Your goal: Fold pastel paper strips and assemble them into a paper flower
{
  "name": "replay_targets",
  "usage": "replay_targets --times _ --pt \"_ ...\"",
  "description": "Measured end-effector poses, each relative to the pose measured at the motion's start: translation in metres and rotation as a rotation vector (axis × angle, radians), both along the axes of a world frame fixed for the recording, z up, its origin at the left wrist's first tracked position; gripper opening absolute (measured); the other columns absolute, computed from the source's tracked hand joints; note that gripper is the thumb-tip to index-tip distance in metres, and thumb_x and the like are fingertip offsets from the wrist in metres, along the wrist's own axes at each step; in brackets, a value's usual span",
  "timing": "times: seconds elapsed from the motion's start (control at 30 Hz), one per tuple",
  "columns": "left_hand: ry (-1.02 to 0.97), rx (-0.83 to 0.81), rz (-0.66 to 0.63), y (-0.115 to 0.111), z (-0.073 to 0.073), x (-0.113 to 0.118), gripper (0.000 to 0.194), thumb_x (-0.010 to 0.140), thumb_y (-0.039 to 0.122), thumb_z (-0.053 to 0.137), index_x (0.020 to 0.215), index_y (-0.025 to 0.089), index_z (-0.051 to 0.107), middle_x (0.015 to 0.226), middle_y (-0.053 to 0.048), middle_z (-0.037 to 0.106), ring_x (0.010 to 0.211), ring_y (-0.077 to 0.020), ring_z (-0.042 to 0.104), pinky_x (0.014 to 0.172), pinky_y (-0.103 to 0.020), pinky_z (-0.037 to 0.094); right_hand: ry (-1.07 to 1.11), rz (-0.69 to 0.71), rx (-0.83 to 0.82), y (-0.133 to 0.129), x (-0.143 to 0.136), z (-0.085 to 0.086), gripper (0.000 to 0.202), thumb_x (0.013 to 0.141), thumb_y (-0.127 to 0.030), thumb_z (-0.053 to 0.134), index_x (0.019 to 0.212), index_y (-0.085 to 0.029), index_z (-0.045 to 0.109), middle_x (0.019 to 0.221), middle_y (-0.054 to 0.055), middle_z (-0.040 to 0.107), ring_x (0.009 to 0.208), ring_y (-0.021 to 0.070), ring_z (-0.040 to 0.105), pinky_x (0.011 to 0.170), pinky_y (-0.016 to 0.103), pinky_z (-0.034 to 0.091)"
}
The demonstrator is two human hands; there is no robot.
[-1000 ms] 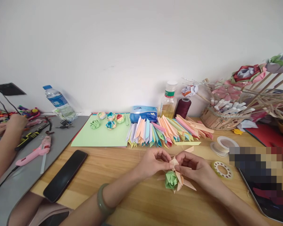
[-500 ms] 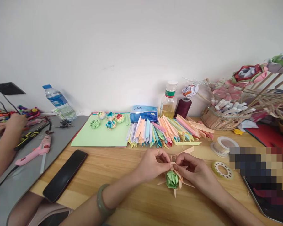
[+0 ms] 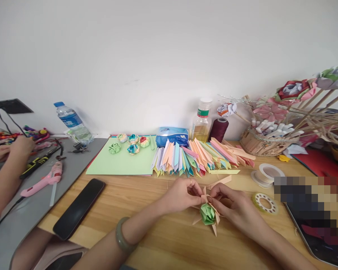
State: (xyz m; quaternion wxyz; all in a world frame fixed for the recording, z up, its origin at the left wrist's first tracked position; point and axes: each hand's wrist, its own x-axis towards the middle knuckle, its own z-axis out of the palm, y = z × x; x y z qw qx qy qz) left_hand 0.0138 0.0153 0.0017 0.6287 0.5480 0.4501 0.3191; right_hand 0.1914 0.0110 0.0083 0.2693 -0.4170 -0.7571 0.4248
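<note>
A folded paper flower [image 3: 208, 214] with a green centre and peach strips sticking out hangs low over the wooden table. My left hand [image 3: 183, 195] pinches the peach paper at its upper left edge; a ring and a bracelet are on this hand and wrist. At the upper right edge, my right hand [image 3: 233, 202] has thumb and fingers closed on the same flower. Beyond my hands lies a long row of folded paper strips [image 3: 183, 159] in many colours. Several finished paper flowers [image 3: 133, 149] rest on a light green sheet [image 3: 117, 167] to the left.
A black phone [image 3: 79, 208] lies left. Farther left are a pink glue gun [image 3: 47, 182] and another person's hands [image 3: 20, 148]. Bottles, a thread spool [image 3: 219, 129] and a basket [image 3: 266, 144] stand behind. Tape rolls [image 3: 265, 203] and a tablet [image 3: 312, 232] are at right.
The paper flower has turned and shifted slightly right between my fingers. Both hands keep their pinch on it. The whole view has moved a little.
</note>
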Motion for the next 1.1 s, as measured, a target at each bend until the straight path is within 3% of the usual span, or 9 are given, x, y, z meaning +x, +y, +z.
replay_targets --times 0.2,0.47,0.57,0.7,0.8,0.9,0.97,1.03,1.1 --pt "0.031 -0.042 0.0 -0.001 0.0 0.0 0.024 0.059 0.027 0.067 0.061 0.014 0.047 0.06 0.001 0.054 0.057 -0.0101 0.052 0.053 -0.022 0.038 -0.09 0.053 0.039 -0.001 0.001 0.002 0.018 0.085 -0.033 0.044 0.073 -0.02 0.049 0.064 -0.001 0.06 0.055 0.0116 0.052 0.05 0.021 0.04" --pt "0.334 0.399 0.015 -0.01 0.002 0.004 0.008 0.068 0.014 0.051 0.065 0.017 0.044 0.057 0.004 0.049 0.051 -0.0072 0.044 0.05 -0.019 0.034 -0.144 0.038 0.217 0.002 0.003 0.0 0.015 0.087 -0.03 0.043 0.081 -0.021 0.054 0.077 0.003 0.062 0.069 0.0152 0.058 0.062 0.026 0.046" --pt "0.212 0.378 0.015 -0.011 0.003 0.004 0.011 0.066 0.014 0.053 0.066 0.017 0.043 0.059 0.004 0.048 0.053 -0.0074 0.045 0.05 -0.019 0.036 -0.088 0.07 0.295 0.003 0.003 0.002 0.011 0.086 -0.024 0.044 0.083 -0.022 0.055 0.079 0.003 0.062 0.072 0.0147 0.059 0.064 0.025 0.047" --pt "-0.143 0.133 0.053 -0.009 0.01 0.001 0.015 0.075 0.027 0.049 0.086 0.017 0.046 0.077 -0.001 0.053 0.055 -0.0081 0.052 0.053 -0.021 0.042 0.023 0.085 0.433 0.004 0.006 0.006 0.011 0.084 -0.013 0.047 0.083 -0.023 0.053 0.085 0.003 0.062 0.08 0.0147 0.059 0.067 0.025 0.047" --pt "-0.141 0.137 0.048 -0.007 0.013 0.002 0.023 0.075 0.029 0.053 0.093 0.015 0.052 0.087 -0.004 0.056 0.059 -0.0076 0.053 0.056 -0.021 0.044 0.088 0.093 0.597 0.005 0.01 0.007 0.018 0.08 -0.007 0.049 0.087 -0.024 0.052 0.088 0.003 0.062 0.089 0.0164 0.057 0.073 0.027 0.047" --pt "-0.055 0.273 0.05 -0.008 0.011 0.004 0.017 0.074 0.028 0.057 0.078 0.012 0.058 0.073 -0.004 0.059 0.061 -0.0093 0.054 0.056 -0.02 0.043 0.076 0.018 0.75 0.004 0.012 0.008 0.019 0.077 -0.008 0.054 0.088 -0.023 0.054 0.093 0.005 0.061 0.091 0.0188 0.056 0.076 0.031 0.046" --pt "0.021 0.469 0.166 -0.009 0.008 0.005 0.015 0.076 0.027 0.054 0.075 0.012 0.058 0.071 -0.005 0.059 0.059 -0.0098 0.055 0.053 -0.02 0.044 0.071 -0.128 0.758 0.002 0.013 0.01 0.016 0.076 -0.011 0.056 0.087 -0.022 0.055 0.088 0.005 0.06 0.083 0.0183 0.056 0.07 0.03 0.046" --pt "0.117 0.774 0.28 -0.01 0.005 0.004 0.01 0.077 0.021 0.052 0.076 0.013 0.057 0.073 -0.005 0.06 0.061 -0.0105 0.056 0.054 -0.021 0.046 0.068 -0.244 0.631 -0.001 0.011 0.012 0.008 0.078 -0.018 0.055 0.086 -0.022 0.055 0.077 0.002 0.059 0.07 0.0159 0.056 0.061 0.027 0.045" --pt "0.226 1.081 0.323 -0.01 0.003 0.003 0.006 0.076 0.013 0.051 0.077 0.014 0.057 0.072 -0.005 0.061 0.064 -0.0112 0.058 0.057 -0.021 0.048 0.044 -0.263 0.424 -0.003 0.008 0.015 0.006 0.081 -0.026 0.053 0.083 -0.022 0.055 0.07 0.0 0.059 0.062 0.0142 0.054 0.054 0.024 0.044"
